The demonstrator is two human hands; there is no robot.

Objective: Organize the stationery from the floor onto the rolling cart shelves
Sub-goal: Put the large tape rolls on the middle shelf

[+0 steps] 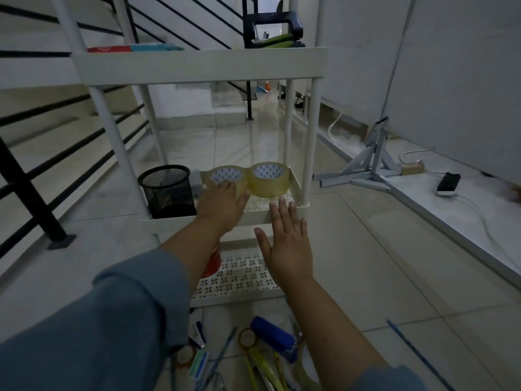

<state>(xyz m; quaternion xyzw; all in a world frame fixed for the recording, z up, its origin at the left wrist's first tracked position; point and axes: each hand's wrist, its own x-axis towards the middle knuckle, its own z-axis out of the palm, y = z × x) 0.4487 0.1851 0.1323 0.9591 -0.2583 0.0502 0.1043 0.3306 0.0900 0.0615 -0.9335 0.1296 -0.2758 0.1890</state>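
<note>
Yellowish-clear packing tape is what you are dealing with: two wide rolls stand side by side, touching, on the perforated middle shelf [172, 223] of the white plastic rolling cart [197, 66], at the centre of the frame. Your left hand [221, 206] lies on the near side of the roll on the left [225, 176], fingers fairly straight and laid over it rather than curled round it. Your right hand [286, 249] holds nothing. It hovers flat with fingers spread, just in front of the shelf rim and near the roll on the right [269, 179] without touching it. A black wire-mesh pen cup [166, 190] stands at the left end of the same shelf.

You seem to be at the close of placing the tape: both rolls are set down and need a nudge at most. Much is left. At the bottom of the frame, on the pale tiled floor [366, 263], a blue stapler [275, 335], a small tape roll [247, 337], yellow highlighters [263, 368] and several pens [222, 351] lie in a loose heap.

The next move calls for drawing both hands back over the shelf rim without knocking the rolls, then reaching down to the heap. The pens look suited to the mesh cup. The perforated bottom shelf [239, 275] has room beside a red object [212, 263], which your forearm hides too much to name.
</note>
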